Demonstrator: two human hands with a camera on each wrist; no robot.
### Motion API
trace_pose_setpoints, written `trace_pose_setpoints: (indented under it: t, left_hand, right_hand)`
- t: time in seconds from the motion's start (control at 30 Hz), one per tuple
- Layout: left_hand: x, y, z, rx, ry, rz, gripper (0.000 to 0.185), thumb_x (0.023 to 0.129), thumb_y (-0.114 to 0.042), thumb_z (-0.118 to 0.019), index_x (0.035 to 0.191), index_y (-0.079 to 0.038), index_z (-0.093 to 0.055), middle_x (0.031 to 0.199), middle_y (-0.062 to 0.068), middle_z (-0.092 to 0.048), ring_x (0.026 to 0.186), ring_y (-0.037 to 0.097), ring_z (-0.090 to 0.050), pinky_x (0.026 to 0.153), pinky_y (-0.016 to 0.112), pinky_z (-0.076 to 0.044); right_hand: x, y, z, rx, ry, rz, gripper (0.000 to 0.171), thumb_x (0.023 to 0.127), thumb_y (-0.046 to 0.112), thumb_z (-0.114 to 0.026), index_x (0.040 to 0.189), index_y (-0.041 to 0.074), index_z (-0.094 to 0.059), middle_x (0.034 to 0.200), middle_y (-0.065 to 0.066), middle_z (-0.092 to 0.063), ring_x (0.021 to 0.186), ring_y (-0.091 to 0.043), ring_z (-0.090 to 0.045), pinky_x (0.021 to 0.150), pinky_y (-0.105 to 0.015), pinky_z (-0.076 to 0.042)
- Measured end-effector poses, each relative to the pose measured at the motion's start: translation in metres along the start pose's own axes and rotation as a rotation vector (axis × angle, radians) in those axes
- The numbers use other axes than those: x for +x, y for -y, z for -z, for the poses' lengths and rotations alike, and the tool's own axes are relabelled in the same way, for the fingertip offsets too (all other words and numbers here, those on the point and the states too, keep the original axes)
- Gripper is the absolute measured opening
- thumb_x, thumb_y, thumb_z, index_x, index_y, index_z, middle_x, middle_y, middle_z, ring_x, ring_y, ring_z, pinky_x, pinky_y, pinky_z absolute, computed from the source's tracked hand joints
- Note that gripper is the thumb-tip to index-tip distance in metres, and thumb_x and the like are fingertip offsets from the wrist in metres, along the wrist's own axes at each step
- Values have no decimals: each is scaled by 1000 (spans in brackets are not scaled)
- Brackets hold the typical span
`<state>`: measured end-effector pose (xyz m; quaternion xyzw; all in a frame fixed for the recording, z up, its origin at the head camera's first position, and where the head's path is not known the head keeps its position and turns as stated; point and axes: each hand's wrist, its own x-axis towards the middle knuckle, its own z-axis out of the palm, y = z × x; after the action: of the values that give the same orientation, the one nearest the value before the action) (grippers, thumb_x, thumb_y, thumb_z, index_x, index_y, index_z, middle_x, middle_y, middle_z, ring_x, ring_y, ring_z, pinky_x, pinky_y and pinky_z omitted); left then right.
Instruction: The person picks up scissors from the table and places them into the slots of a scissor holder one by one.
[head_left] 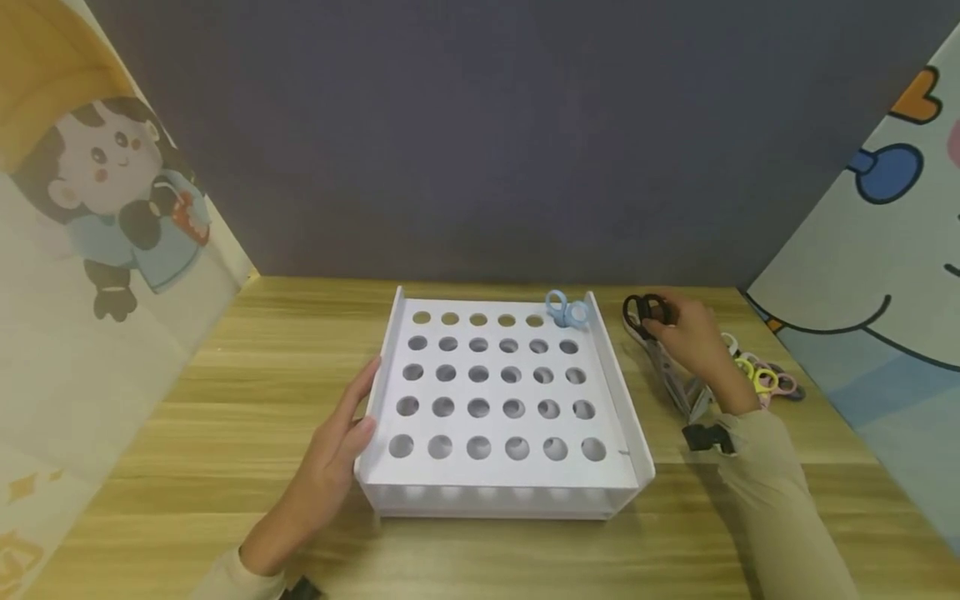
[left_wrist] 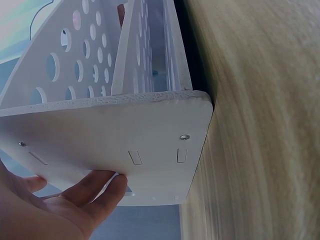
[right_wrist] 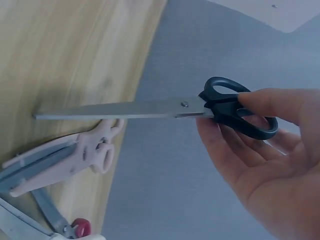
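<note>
Scissors [right_wrist: 185, 104], one black-handled pair, extend downward from the right hand [head_left: 692, 335] pinching them; the outstretched left hand [head_left: 335, 442] touches one rack [head_left: 495, 392] holding one blue pair [head_left: 562, 314].

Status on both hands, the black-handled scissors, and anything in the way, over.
Left hand touching white perforated rack. Right hand pinching black-handled scissors, right of rack. Possible obstacle: rack's raised right side panel.
</note>
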<state>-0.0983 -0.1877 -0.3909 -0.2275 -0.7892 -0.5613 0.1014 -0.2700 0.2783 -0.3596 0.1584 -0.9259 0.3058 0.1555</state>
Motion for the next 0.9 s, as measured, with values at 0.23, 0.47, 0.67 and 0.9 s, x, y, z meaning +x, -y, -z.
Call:
trace_pose_setpoints:
  t: [0.23,0.47,0.67,0.9]
  left_hand:
    - [0,-1,0,-18,3,4,58,106,-6,-35,160,-20,-20,161,8,-29,110,25,-64,81,36,-60]
    - [0,-3,1,22,-4,-3,59,105,-6,-35,160,-20,-21,162,6,-28,120,19,-59,89,32,-57]
    - [1,-3,0,35,-10,-15,59,105,-5,-35,160,-19,-21,162,8,-29,121,20,-58,90,31,-57]
    - [-1,-4,1,7,0,-5,58,106,-6,-34,160,-19,-20,161,8,-29,112,24,-63,83,35,-59]
  right_hand:
    - [0,11,6,6,-55,16,39,89,0,-69,127,-5,-60,94,-24,-69,81,-28,-62,65,-13,-41]
    - [-1,27,13,-4,-143,65,35,87,1,-73,121,-3,-64,88,-20,-69,69,-12,-54,60,-13,-38]
    - [-3,41,19,51,-191,90,33,89,1,-72,121,0,-65,89,-17,-67,69,-3,-54,60,-9,-41]
    - [-7,59,23,142,-258,144,31,89,-3,-71,119,0,-67,88,-12,-64,72,2,-57,63,-7,-46]
